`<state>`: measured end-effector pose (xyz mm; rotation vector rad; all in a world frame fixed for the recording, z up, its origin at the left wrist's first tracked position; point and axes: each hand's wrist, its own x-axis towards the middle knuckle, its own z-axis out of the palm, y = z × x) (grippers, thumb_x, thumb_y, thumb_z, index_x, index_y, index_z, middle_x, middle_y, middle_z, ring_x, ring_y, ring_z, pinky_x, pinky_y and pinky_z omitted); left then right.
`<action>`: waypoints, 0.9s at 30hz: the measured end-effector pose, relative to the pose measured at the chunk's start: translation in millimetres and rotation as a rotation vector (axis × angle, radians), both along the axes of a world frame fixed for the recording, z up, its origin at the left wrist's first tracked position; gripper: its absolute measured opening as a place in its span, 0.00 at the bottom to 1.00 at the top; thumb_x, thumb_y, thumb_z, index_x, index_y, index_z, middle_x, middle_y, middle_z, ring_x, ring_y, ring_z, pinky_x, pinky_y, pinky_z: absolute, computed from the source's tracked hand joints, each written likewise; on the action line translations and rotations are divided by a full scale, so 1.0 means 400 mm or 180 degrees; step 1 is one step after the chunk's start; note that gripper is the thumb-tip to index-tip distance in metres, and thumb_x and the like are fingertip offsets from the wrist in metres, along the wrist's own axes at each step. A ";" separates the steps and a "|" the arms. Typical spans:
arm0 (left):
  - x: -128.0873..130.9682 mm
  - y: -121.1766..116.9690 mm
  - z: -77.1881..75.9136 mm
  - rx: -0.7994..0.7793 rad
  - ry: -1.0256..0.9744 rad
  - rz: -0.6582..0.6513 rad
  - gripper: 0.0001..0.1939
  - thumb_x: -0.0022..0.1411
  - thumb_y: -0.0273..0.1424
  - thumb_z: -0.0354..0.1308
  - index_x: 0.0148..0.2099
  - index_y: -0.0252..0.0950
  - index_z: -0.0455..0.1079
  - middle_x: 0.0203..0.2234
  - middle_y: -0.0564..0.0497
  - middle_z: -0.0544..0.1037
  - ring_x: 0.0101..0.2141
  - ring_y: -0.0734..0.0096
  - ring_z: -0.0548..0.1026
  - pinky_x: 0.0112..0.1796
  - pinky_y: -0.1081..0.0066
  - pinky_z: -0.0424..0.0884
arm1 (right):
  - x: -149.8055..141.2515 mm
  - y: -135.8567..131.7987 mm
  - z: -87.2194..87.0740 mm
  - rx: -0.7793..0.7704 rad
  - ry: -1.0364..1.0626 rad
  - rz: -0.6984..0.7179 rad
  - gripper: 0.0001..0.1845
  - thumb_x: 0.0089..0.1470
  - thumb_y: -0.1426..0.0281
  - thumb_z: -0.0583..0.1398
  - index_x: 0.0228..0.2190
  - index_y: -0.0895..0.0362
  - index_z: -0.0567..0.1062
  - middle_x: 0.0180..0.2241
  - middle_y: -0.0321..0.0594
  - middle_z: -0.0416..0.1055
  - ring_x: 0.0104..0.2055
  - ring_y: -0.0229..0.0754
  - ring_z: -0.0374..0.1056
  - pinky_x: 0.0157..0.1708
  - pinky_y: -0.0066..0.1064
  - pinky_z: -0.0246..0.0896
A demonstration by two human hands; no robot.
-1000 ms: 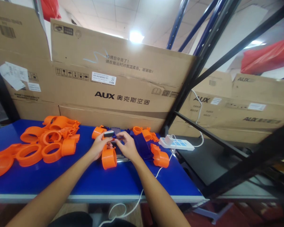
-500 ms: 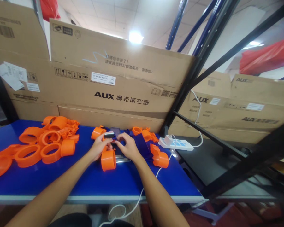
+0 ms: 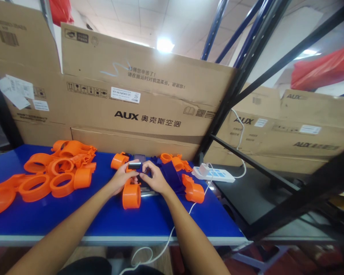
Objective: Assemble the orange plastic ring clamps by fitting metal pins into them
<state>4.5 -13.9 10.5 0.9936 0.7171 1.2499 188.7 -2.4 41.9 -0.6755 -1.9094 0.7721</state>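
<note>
My left hand (image 3: 122,179) is closed around a small dark piece with a shiny silver band (image 3: 134,165), held up above the table. Thumb and fingers of my right hand (image 3: 154,177) pinch at the right end of the same piece, where some dark blue shows. Its exact kind is unclear, and the fingers cover part of it. Just below my hands stands an orange tape dispenser part (image 3: 131,196) with a round hub. Another orange part (image 3: 119,160) lies behind my left hand. Beneath my hands, some metal strips (image 3: 149,194) are partly hidden.
Several orange ring-shaped parts (image 3: 62,186) are heaped on the blue table (image 3: 103,217) at left. More orange parts (image 3: 194,191) and dark blue sheet material (image 3: 172,177) lie right. A white power strip (image 3: 213,173) trails a cable over the front edge. Cardboard (image 3: 149,103) walls the back.
The silver-banded piece has turned slightly and shifted a little to the right in my fingers. My right fingers have closed in nearer to its end.
</note>
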 end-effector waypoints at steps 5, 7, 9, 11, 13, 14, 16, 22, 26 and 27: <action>-0.008 -0.013 0.004 -0.0049 -0.0053 -0.0212 0.49 0.50 0.26 0.69 0.72 0.41 0.54 0.20 0.56 0.75 0.20 0.69 0.75 0.28 0.69 0.74 | -0.004 0.001 0.001 -0.0678 0.0563 0.0061 0.11 0.56 0.58 0.62 0.32 0.53 0.73 0.33 0.36 0.71 0.38 0.43 0.67 0.40 0.33 0.64; -0.012 -0.018 0.004 -0.0100 -0.0051 -0.0346 0.51 0.50 0.26 0.68 0.72 0.42 0.52 0.19 0.56 0.75 0.20 0.69 0.75 0.28 0.70 0.72 | -0.007 -0.001 0.000 -0.0890 0.0644 0.0157 0.15 0.54 0.57 0.64 0.41 0.51 0.75 0.38 0.37 0.73 0.41 0.44 0.69 0.43 0.33 0.64; -0.015 -0.024 0.004 -0.0127 -0.0054 -0.0465 0.51 0.51 0.26 0.68 0.73 0.42 0.50 0.19 0.55 0.75 0.19 0.69 0.75 0.27 0.70 0.71 | -0.009 -0.002 0.000 -0.1071 0.0608 0.0425 0.21 0.55 0.56 0.64 0.48 0.50 0.75 0.42 0.39 0.75 0.44 0.44 0.70 0.46 0.34 0.65; -0.017 -0.029 0.004 -0.0131 -0.0058 -0.0562 0.51 0.52 0.25 0.66 0.74 0.43 0.47 0.19 0.55 0.75 0.20 0.69 0.75 0.27 0.71 0.71 | -0.009 -0.004 0.001 -0.1208 0.0579 0.0694 0.23 0.55 0.55 0.63 0.50 0.50 0.75 0.44 0.40 0.76 0.45 0.45 0.70 0.48 0.35 0.64; -0.019 -0.031 0.002 -0.0140 -0.0060 -0.0637 0.51 0.53 0.25 0.65 0.74 0.43 0.46 0.19 0.55 0.75 0.20 0.69 0.75 0.28 0.70 0.71 | -0.010 -0.006 0.002 -0.1318 0.0610 0.0878 0.24 0.55 0.54 0.63 0.51 0.50 0.75 0.44 0.40 0.76 0.45 0.45 0.71 0.48 0.37 0.64; -0.020 -0.032 0.001 -0.0153 -0.0058 -0.0674 0.51 0.53 0.24 0.65 0.74 0.43 0.46 0.19 0.55 0.75 0.21 0.69 0.75 0.29 0.70 0.72 | -0.011 -0.007 0.003 -0.1361 0.0630 0.0926 0.24 0.55 0.54 0.63 0.51 0.51 0.75 0.44 0.40 0.77 0.44 0.46 0.72 0.48 0.37 0.65; -0.019 -0.031 0.000 -0.0198 -0.0057 -0.0741 0.51 0.53 0.24 0.65 0.74 0.43 0.47 0.19 0.55 0.75 0.20 0.69 0.75 0.29 0.69 0.72 | -0.013 -0.010 0.003 -0.1414 0.0646 0.0954 0.24 0.55 0.53 0.64 0.49 0.51 0.75 0.44 0.41 0.77 0.45 0.46 0.72 0.46 0.37 0.66; -0.004 -0.034 0.015 -0.0201 -0.0301 -0.0584 0.54 0.50 0.21 0.68 0.73 0.47 0.45 0.32 0.50 0.80 0.31 0.62 0.82 0.38 0.63 0.76 | -0.017 -0.004 -0.005 -0.1434 0.0923 0.0746 0.22 0.52 0.55 0.66 0.45 0.52 0.74 0.42 0.42 0.76 0.40 0.45 0.72 0.37 0.33 0.67; 0.003 -0.036 0.024 -0.0068 -0.0529 -0.0801 0.51 0.56 0.27 0.68 0.73 0.47 0.44 0.43 0.43 0.81 0.39 0.56 0.83 0.44 0.56 0.76 | -0.016 0.014 -0.018 -0.1347 0.1277 0.0353 0.21 0.49 0.59 0.69 0.43 0.51 0.72 0.39 0.38 0.74 0.37 0.41 0.70 0.33 0.28 0.64; 0.004 -0.034 0.023 -0.0070 -0.0492 -0.0834 0.48 0.58 0.29 0.68 0.73 0.46 0.45 0.44 0.42 0.81 0.39 0.55 0.83 0.44 0.55 0.77 | -0.017 0.017 -0.021 -0.1331 0.1315 0.0278 0.21 0.49 0.59 0.70 0.43 0.51 0.72 0.37 0.37 0.73 0.36 0.40 0.69 0.32 0.27 0.63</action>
